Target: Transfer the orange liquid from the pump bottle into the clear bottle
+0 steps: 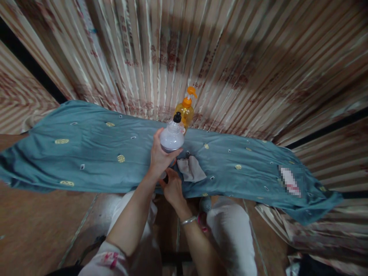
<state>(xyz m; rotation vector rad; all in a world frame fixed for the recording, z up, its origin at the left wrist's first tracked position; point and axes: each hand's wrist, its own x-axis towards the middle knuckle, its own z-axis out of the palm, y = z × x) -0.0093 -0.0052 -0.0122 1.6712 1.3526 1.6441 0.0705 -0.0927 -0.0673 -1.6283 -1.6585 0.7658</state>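
Note:
My left hand [160, 153] is wrapped round a rounded clear bottle [172, 138] with a black cap and a whitish, see-through look. The bottle is held up over the cloth-covered surface. Just below it, my right hand [172, 188] is closed, its fingers curled round a small dark, roundish thing [165, 176] that I cannot make out. Right of the bottle lies a crumpled grey cloth [191, 169]. Behind, partly hidden by the clear bottle, stands a yellow pump bottle [186, 111] with an orange pump head.
A blue-green cloth [94, 153] with yellow pineapple prints covers the long, narrow surface. Striped, pleated curtains [230, 76] rise behind it. Toward the right end lies a blurred-out patch [289, 181]. Dark bars [34, 65] run along both sides.

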